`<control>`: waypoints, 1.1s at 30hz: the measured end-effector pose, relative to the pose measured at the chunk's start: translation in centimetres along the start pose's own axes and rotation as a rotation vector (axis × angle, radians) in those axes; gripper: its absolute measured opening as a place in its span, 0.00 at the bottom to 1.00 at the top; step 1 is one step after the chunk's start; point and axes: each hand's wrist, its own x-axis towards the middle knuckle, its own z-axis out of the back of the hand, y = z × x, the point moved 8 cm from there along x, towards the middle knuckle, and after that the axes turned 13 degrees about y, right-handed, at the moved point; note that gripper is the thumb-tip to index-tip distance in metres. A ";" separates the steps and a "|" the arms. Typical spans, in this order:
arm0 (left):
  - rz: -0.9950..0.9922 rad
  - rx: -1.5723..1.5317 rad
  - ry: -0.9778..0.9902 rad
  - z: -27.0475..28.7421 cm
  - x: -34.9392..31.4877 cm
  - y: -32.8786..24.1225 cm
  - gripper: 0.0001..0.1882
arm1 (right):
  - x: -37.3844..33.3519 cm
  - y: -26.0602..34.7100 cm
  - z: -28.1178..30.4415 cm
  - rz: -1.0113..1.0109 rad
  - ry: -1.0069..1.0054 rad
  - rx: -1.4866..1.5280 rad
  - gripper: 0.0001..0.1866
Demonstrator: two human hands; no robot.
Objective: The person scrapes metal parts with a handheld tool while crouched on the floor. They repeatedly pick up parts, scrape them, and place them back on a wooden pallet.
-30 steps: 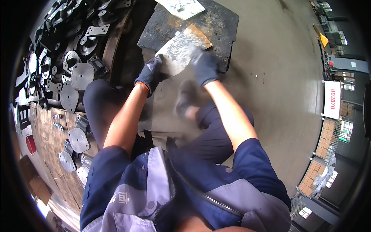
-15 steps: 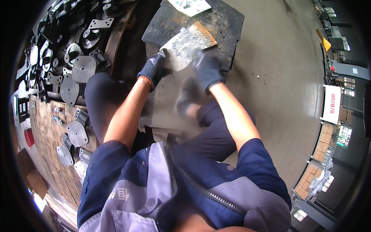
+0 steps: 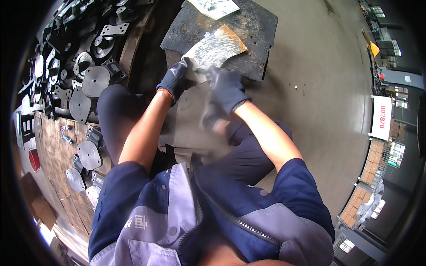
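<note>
A pale sheet (image 3: 217,48), browned along its far right edge and streaked with dark grey smears, lies on a dark, worn block-like stand (image 3: 257,35). My left hand (image 3: 174,80), in a dark glove with an orange cuff edge, pinches the sheet's near left corner. At the sheet's near edge is my right hand (image 3: 228,88), also in a dark glove, its fingers curled and pointing left toward the sheet. Whatever those fingers hold, if anything, is hidden. Farther back on the stand lies a second white sheet (image 3: 215,6) with dark marks.
To my left, many dark metal plates and brackets (image 3: 95,82) crowd a wooden-edged surface. A wooden tabletop (image 3: 53,146) nearer me carries several more metal parts. My knees and a shoe are below the stand. Wire cages of brown boxes (image 3: 355,206) line the far right.
My right hand has moved left and slightly nearer me along the sheet's near edge. My left hand keeps its grip on the corner.
</note>
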 end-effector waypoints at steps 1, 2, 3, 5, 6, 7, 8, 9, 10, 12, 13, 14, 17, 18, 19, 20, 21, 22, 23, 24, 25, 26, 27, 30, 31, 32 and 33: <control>0.183 -0.259 -0.074 0.0 -0.6 1.0 0.25 | 0.7 -2.4 0.0 -0.127 -0.001 0.111 0.12; 0.366 -0.518 -0.148 -0.4 -1.4 2.2 0.24 | 2.0 -5.6 -0.1 -0.253 -0.003 0.222 0.10; 0.322 -0.484 -0.102 -0.7 -1.2 2.5 0.24 | 2.0 -7.9 -0.5 -0.385 0.005 0.331 0.08; 0.222 -0.400 -0.036 0.0 -0.5 2.9 0.22 | 1.8 -6.3 0.6 -0.301 -0.007 0.277 0.09; 0.242 -0.486 -0.066 -0.2 -0.6 2.8 0.22 | 1.0 -4.4 0.0 -0.167 -0.046 0.215 0.11; 0.261 -0.573 -0.094 -0.7 -1.2 2.6 0.23 | 0.3 -2.5 0.0 -0.034 -0.086 0.151 0.12; 0.282 -0.658 -0.122 -1.2 -1.3 2.5 0.23 | -0.5 -2.8 0.9 0.010 -0.148 0.220 0.12; 0.332 -0.726 -0.133 -2.0 -1.2 3.0 0.20 | -0.6 -6.3 0.3 -0.050 -0.208 0.644 0.10; 0.061 -0.276 -0.026 -2.9 -0.4 0.8 0.19 | -0.3 -11.0 -1.6 -0.114 -0.270 1.067 0.08; -0.119 0.383 0.053 -7.0 -0.5 0.4 0.16 | -2.3 -13.3 -0.6 -0.298 -0.285 1.400 0.07; -0.021 0.269 0.115 -9.1 -0.2 2.1 0.16 | -4.7 -12.3 2.4 -0.428 -0.238 1.299 0.06; 0.070 0.156 0.177 -11.7 0.2 3.4 0.15 | -6.0 -13.1 2.4 -0.458 -0.281 1.329 0.07; 0.351 -1.145 0.549 -20.8 -0.7 4.5 0.18 | -8.1 -15.7 1.2 -0.505 -0.284 1.125 0.07; 0.426 -0.854 0.484 -19.7 -1.9 0.5 0.20 | -8.8 -16.1 0.8 -0.509 -0.232 1.139 0.06; 0.363 -0.859 0.515 -19.9 -1.1 1.6 0.20 | -9.2 -16.3 0.3 -0.512 -0.179 1.153 0.06; 0.301 -0.864 0.545 -19.9 0.2 4.2 0.20 | -9.7 -16.4 -0.2 -0.544 -0.176 1.197 0.05; 0.236 -0.864 0.563 -19.1 0.7 5.4 0.20 | -10.0 -15.3 0.2 -0.564 -0.168 1.246 0.05; 0.360 -0.829 0.506 -18.0 -0.9 1.7 0.24 | -10.8 -15.5 0.2 -0.610 -0.172 1.286 0.06; 0.285 -0.716 0.540 -18.0 -0.5 1.3 0.20 | -11.1 -16.7 -0.6 -0.575 -0.212 1.244 0.06; 0.203 -0.600 0.554 -17.5 -0.4 0.5 0.18 | -10.8 -18.0 -1.9 -0.521 -0.246 1.202 0.07; 0.150 -0.512 0.573 -17.2 -0.1 0.2 0.17 | -10.5 -18.0 -1.5 -0.468 -0.278 1.157 0.09; 0.099 -0.424 0.587 -17.0 0.1 0.0 0.17 | -10.9 -18.2 -2.3 -0.515 -0.234 1.262 0.08; 0.050 -0.336 0.589 -16.5 0.2 -0.1 0.16 | -11.2 -16.7 -1.6 -0.553 -0.181 1.368 0.08; -0.220 -0.010 0.627 -16.7 0.3 -0.6 0.13 | -11.1 -15.9 -4.7 -0.549 -0.096 1.811 0.08; -0.318 0.200 0.654 -17.0 0.8 -0.4 0.13 | -10.7 -16.0 -6.4 -0.518 -0.078 1.979 0.09; -0.289 0.184 0.680 -16.7 1.4 0.5 0.15 | -10.0 -16.1 -8.0 -0.488 -0.015 2.139 0.09; -0.254 0.170 0.699 -16.3 2.0 1.7 0.18 | -9.7 -16.2 -8.6 -0.415 -0.057 2.151 0.10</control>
